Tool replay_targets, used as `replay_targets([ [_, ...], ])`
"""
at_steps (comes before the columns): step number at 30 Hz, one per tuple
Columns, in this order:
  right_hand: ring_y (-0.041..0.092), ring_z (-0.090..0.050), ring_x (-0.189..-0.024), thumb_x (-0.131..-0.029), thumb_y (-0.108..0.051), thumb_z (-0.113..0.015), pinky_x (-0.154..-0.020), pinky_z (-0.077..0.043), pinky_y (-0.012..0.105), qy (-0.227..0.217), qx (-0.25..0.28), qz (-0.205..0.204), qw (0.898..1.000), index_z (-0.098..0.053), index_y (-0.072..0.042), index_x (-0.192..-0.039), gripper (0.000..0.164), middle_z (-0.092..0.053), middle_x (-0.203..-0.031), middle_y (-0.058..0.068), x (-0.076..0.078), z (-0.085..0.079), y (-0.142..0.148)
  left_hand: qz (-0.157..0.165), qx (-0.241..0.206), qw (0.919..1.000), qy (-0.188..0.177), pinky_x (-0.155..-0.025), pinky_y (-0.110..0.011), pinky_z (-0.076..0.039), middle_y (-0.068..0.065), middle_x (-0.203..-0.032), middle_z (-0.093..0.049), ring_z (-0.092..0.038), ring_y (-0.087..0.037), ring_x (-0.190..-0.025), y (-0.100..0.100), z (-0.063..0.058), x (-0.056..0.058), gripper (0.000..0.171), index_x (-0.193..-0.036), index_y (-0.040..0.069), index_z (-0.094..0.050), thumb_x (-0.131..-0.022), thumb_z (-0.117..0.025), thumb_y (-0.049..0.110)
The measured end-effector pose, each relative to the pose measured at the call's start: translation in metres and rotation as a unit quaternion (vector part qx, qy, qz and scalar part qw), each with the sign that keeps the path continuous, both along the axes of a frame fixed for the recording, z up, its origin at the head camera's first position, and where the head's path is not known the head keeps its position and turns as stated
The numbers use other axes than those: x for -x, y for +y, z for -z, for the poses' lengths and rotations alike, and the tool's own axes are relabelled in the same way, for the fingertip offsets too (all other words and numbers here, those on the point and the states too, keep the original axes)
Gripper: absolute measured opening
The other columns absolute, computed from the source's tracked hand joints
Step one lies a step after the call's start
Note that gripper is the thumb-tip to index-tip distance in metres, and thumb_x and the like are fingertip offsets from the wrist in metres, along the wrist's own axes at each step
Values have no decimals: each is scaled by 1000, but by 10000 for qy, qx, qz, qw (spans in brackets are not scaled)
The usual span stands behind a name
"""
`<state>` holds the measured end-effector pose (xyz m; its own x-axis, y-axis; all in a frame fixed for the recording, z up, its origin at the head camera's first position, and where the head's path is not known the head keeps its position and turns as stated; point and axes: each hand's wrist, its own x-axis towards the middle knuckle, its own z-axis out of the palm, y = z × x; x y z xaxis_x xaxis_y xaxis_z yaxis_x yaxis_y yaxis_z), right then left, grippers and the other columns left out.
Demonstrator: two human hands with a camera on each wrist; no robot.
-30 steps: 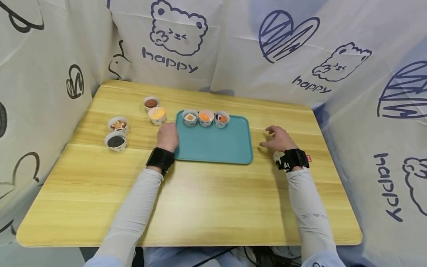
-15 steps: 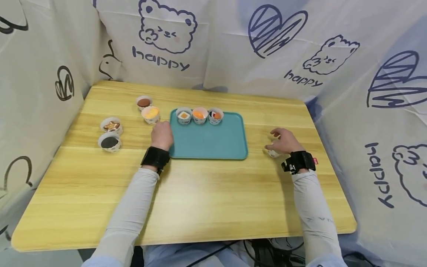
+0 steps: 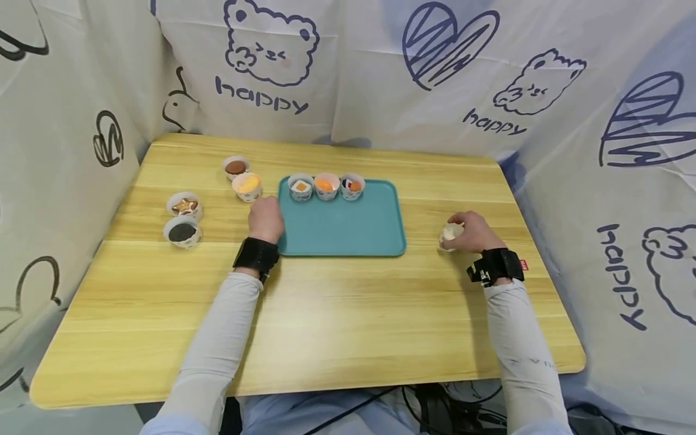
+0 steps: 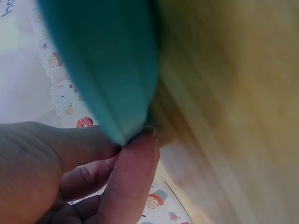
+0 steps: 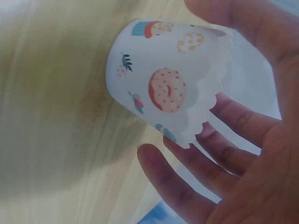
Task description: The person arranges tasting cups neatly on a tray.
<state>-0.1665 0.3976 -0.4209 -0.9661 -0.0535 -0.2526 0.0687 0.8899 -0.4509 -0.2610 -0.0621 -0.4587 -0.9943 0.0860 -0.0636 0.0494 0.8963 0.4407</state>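
1. The right hand (image 3: 473, 234) was just off the tray (image 3: 348, 232) a second ago; now it is farther to the tray's right, around the scalloped cup (image 5: 163, 60).
2. Its fingers (image 5: 175, 186) are spread wide about the rim; whether they press the cup, I cannot tell.
3. That cup stands on the desk (image 3: 326, 326), right of the tray and apart from it.
4. The left hand (image 3: 266, 220) remains at the tray's left edge, pinching it between thumb and fingers.
5. Three filled cups (image 3: 327, 188) line the tray's far side; four others (image 3: 187, 241) stand to its left.
6. My reading: reaching is giving way to grasping, with the tray steadied.
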Motion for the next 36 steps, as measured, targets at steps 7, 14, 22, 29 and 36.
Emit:
replay_targets([
  [7,39,-57,-102,-84,-21,-83,-80,-50,44,-73,22,87,9999,-55,7,-134,64,-58,-125,28,-5,3,0,-51,37,10000,-20,-78,-56,-58,-33,-107,-66,-66,-48,-100,2,0,1,23,-111,-13,-67,-98,-50,-5],
  [14,41,-56,-108,-85,-21,-80,-88,-48,50,-88,16,100,9999,-54,7,-135,63,-58,-126,29,-3,4,1,-46,-5,10000,32,-77,-57,-59,-34,-106,-66,-66,-49,-99,2,-2,0,23,-109,-13,-67,-97,-50,-5],
  [22,41,-56,-108,-86,-17,-78,-87,-50,50,-3,39,142,9999,-54,6,-134,59,-58,-127,29,2,1,-3,-55,-2,10000,10,-77,-56,-59,-33,-106,-66,-66,-48,-99,2,-2,-1,23,-109,-13,-67,-97,-50,-5],
  [29,39,-58,-101,-86,-17,-79,-83,-51,46,-3,80,155,9998,-54,6,-135,59,-58,-127,29,10,-2,-13,-49,-70,10000,-13,-78,-56,-59,-33,-106,-67,-67,-48,-99,0,1,0,23,-109,-13,-67,-98,-48,-5],
  [36,41,-56,-110,-85,-20,-80,-88,-51,50,57,-5,60,10000,-53,4,-137,63,-55,-133,29,27,-4,-24,-107,-138,9998,-44,-78,-55,-59,-33,-107,-67,-66,-47,-100,1,-1,-1,22,-109,-13,-67,-98,-49,-6],
])
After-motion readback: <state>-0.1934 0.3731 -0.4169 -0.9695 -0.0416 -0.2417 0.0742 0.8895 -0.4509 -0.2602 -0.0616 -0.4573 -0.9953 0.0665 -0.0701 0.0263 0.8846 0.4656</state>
